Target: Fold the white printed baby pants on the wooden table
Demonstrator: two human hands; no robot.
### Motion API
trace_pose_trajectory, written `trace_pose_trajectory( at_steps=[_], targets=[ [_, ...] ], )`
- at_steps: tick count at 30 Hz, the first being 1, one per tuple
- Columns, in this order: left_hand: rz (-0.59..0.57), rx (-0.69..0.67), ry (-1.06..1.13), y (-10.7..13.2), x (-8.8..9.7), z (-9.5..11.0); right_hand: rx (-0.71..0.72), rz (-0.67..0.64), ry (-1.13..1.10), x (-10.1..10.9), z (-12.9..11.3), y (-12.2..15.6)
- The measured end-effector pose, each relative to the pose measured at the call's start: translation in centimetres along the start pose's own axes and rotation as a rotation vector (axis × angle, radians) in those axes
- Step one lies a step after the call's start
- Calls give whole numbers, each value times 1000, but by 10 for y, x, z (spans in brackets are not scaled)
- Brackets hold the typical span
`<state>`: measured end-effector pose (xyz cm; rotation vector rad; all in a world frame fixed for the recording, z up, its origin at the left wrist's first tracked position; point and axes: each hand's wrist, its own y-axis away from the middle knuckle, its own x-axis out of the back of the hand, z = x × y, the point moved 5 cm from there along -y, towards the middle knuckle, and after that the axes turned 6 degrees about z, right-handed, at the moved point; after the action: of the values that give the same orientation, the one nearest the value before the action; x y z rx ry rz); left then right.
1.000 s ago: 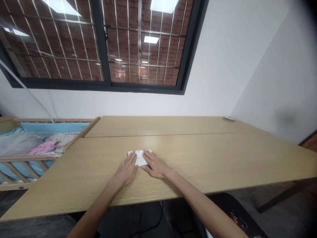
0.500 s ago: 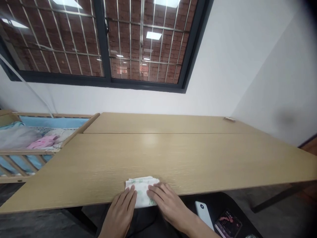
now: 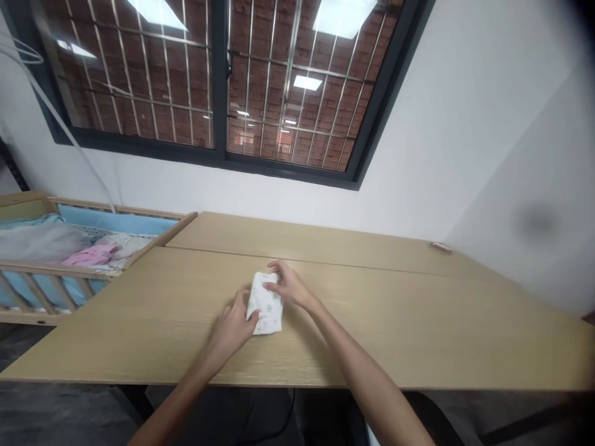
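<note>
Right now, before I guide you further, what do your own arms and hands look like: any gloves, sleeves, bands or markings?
Both are bare: the left hand and the right hand wear no gloves, and the left forearm and the right forearm show no sleeve, watch or band. Both arms look slim, and no cables or markings show. Small details such as nails are too small to tell.

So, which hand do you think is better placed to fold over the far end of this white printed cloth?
The right hand, probably: its fingers rest on the far end of the white printed cloth, while the left hand sits at the near left side.
</note>
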<state>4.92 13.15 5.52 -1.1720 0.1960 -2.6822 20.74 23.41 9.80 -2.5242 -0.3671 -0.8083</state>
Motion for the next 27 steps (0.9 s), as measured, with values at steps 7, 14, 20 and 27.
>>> trace_pose_trajectory(
  at_steps=[7, 14, 20, 27],
  targets=[
    [226, -225, -414, 7, -21, 1, 30, -80, 172, -47, 36, -23],
    [199, -433, -372, 52, -64, 4, 388, -425, 293, -54, -36, 33],
    [226, -445, -350, 51, -64, -1, 325, -601, 333, -58, -11, 46],
    [241, -441, -356, 52, -63, 0, 189, -501, 475, -46, 46, -14]
  ],
)
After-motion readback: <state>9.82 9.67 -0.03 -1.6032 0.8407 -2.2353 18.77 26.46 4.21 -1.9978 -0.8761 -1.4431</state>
